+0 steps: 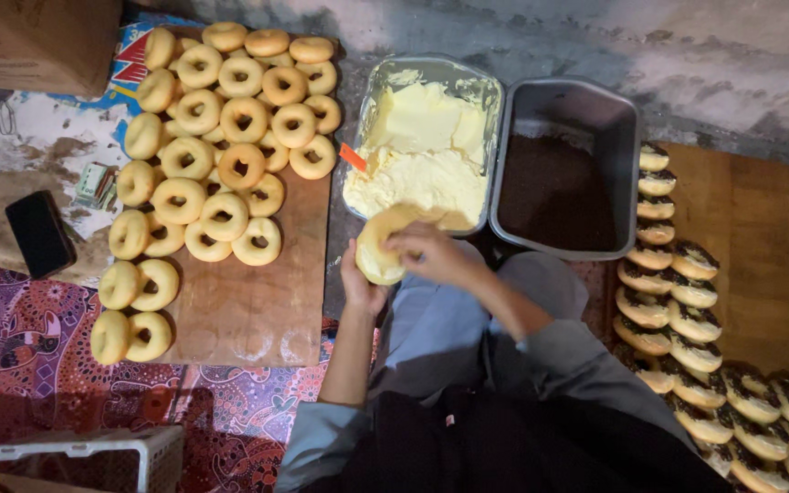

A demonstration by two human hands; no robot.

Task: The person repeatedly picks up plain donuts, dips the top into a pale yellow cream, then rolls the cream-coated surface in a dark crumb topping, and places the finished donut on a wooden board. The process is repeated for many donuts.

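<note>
The left hand (361,285) cups a plain doughnut (382,245) from below, fingers curled around its lower edge, just in front of the person's lap near the middle of the view. The right hand (431,253) lies over the doughnut's right side with fingers bent and pressed against it; whether it also pinches a tool I cannot tell. At twelve o'clock from the hands, touching distance away, stands a clear tub of pale yellow cream (422,146), with a small orange handle (352,157) sticking out at its left rim. Just beside the tub, at one o'clock, sits a grey tin of dark chocolate sprinkles (559,187). At ten o'clock a wooden board (257,310) carries a heap of plain ring doughnuts (216,137), piled closely and overlapping. At three to four o'clock, a second wooden board (751,237) holds rows of finished doughnuts (687,310) topped with cream and dark sprinkles. Far out at nine o'clock two dark phones (38,233) lie on a patterned cloth (20,356).
</note>
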